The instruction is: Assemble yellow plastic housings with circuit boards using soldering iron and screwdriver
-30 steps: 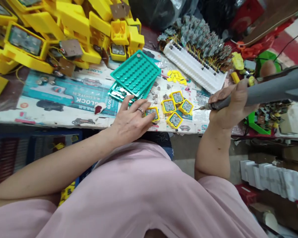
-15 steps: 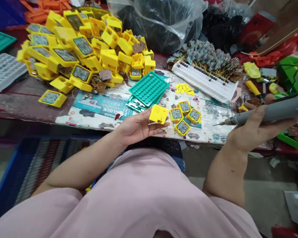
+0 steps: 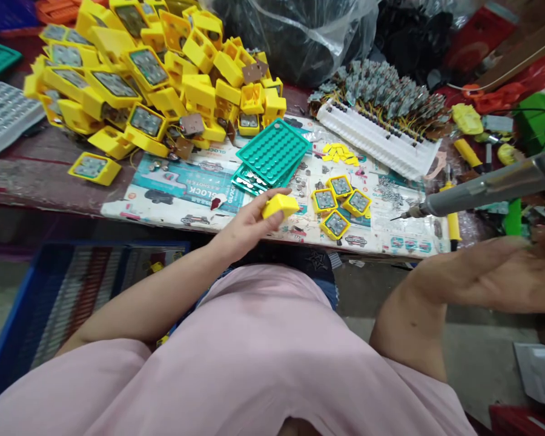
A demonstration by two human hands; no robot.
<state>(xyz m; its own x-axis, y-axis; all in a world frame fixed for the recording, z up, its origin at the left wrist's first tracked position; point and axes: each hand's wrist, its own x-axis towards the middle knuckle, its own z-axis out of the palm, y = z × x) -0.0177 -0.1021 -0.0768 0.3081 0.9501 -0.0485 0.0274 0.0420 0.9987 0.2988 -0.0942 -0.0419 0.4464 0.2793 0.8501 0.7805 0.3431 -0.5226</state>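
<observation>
My left hand (image 3: pixel 243 231) grips a small yellow plastic case (image 3: pixel 280 206) between thumb and fingers, just above the table's front edge. My right hand (image 3: pixel 495 272) is open, palm turned up, with its fingertips running towards the right edge of the view. Above it, apart from the fingers, a grey electric screwdriver (image 3: pixel 485 186) hangs with its thin bit pointing left. Several small yellow cases with circuit boards (image 3: pixel 335 224) lie together on the table between my hands. Behind my left hand are stacked green trays (image 3: pixel 275 151) holding small round metal parts.
A large heap of yellow cases (image 3: pixel 191 91) covers the back left. A white rack (image 3: pixel 372 139) carries wired circuit boards. Small yellow pieces (image 3: pixel 340 153) lie before it. A yellow-handled tool (image 3: pixel 453 221) lies at right, near a green bin (image 3: pixel 540 124). A blue crate (image 3: pixel 49 266) stands below left.
My right hand has let go of the electric screwdriver and moved down and right, opening. My left hand has turned the yellow case over and closed its thumb on it.
</observation>
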